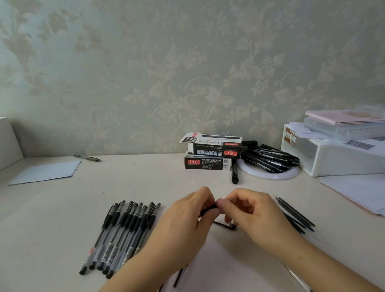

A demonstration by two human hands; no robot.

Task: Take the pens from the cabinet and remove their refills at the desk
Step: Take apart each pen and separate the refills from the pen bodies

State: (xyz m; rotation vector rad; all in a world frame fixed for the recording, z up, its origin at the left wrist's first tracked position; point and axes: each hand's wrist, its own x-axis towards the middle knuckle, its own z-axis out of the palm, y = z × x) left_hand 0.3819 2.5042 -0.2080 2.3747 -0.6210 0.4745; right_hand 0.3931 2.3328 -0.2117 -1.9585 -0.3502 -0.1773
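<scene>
Both hands, left hand and right hand, pinched one pen; a slipping twist risked flinging its parts among the refills lying right.

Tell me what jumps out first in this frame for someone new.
Both hands, left and right, meet at desk centre, pinching a small black pen part between them. Left of them lies a row of capped pens; right of them, a bundle of thin refills. Farther back stand two stacked pen boxes beside a heap of black pens.
</scene>
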